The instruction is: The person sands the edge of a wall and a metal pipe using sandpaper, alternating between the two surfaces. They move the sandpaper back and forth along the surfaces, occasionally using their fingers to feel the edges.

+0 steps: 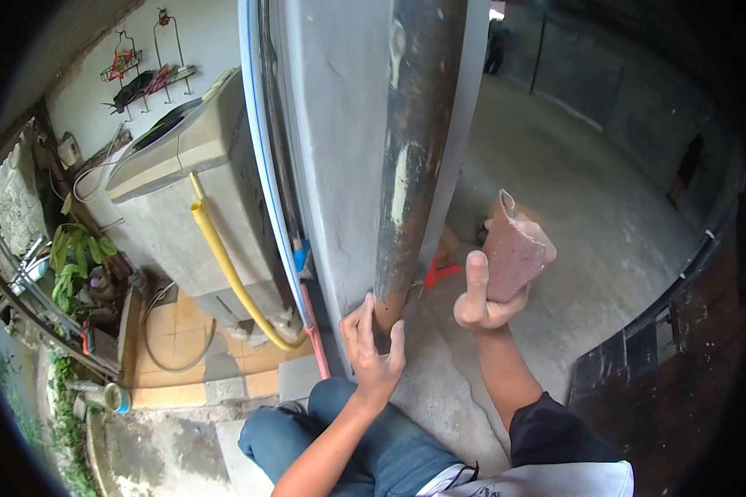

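A dark, upright metal pipe (414, 157) with worn, pale patches and brownish areas runs down the middle of the view, in front of a grey pillar (336, 108). Around its lower part is my left hand (373, 352), with thumb and fingers on either side of the pipe. To the right of the pipe and apart from it, my right hand (501, 290) holds a folded reddish-brown sheet of sandpaper (514, 255), thumb raised beside it. Part of the right hand's fingers is hidden behind the sheet.
Left of the pillar are a blue-white pipe (265, 166), a yellow hose (232, 277) and a grey tiled tank (199, 207). A red object (446, 271) lies behind the pipe. Dark metalwork (663, 348) stands at the right. Plants (79, 253) grow at the far left.
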### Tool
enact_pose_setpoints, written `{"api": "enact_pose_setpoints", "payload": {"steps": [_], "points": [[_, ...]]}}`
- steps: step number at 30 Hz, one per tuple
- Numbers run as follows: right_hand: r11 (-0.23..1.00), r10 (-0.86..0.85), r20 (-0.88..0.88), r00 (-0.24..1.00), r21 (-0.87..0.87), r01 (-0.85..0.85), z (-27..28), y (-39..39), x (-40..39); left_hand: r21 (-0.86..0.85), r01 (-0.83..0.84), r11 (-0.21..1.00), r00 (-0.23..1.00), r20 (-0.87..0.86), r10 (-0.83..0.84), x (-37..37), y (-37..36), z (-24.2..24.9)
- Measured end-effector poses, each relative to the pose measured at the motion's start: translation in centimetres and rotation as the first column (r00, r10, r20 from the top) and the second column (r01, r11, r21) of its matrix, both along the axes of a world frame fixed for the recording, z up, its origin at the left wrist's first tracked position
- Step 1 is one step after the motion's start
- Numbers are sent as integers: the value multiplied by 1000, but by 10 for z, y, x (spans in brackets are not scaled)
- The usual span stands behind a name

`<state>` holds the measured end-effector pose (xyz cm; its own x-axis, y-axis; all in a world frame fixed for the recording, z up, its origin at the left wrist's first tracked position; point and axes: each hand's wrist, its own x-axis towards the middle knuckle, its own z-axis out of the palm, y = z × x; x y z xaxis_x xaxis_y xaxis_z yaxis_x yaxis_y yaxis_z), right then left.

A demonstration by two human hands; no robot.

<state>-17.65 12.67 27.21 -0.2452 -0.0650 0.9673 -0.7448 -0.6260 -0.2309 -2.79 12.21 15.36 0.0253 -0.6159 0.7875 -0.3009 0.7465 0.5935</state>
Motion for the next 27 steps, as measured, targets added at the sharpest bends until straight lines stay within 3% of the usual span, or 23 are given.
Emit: {"api": "enact_pose_setpoints", "payload": {"steps": [3,4,5,7,10,12,14,18,19,22,25,27], "points": [[949,31,-383,923,-279,-147,58,-18,6,47,31,998,999,16,-32,7,2,-2],[951,12,-411,912,-278,-138,78,-21,0,68,33,997,998,43,-36,9,3,-5],[940,-194,-590,784,-341,-24,99,-21,-8,86,39,996,997,68,-45,13,4,-6],[892,-429,-752,500,-441,102,140,-18,-15,101,63,993,997,38,-67,16,4,-11],[798,-602,-737,307,-564,213,208,-6,-33,132,105,986,995,-10,-104,14,3,-13],[799,-596,-747,293,-518,306,247,4,-42,137,110,985,993,-56,-103,11,1,-13],[761,-628,-764,149,-561,327,275,11,-37,147,134,980,988,-96,-121,3,-1,-21],[838,-519,-852,72,-489,243,279,11,-8,163,71,984,992,-111,-53,-11,-1,-35],[851,-499,-864,-67,-503,154,278,8,-3,145,40,989,994,-103,-25,-14,-1,-42],[845,-519,-833,-190,-534,34,271,9,18,164,11,986,992,-123,9,-19,0,-59],[798,-506,-818,-273,-564,212,291,31,24,201,5,980,995,-98,15,-16,5,-60],[812,-474,-828,-301,-543,216,302,36,31,231,47,972,990,-143,-14,-13,7,-55]]}}
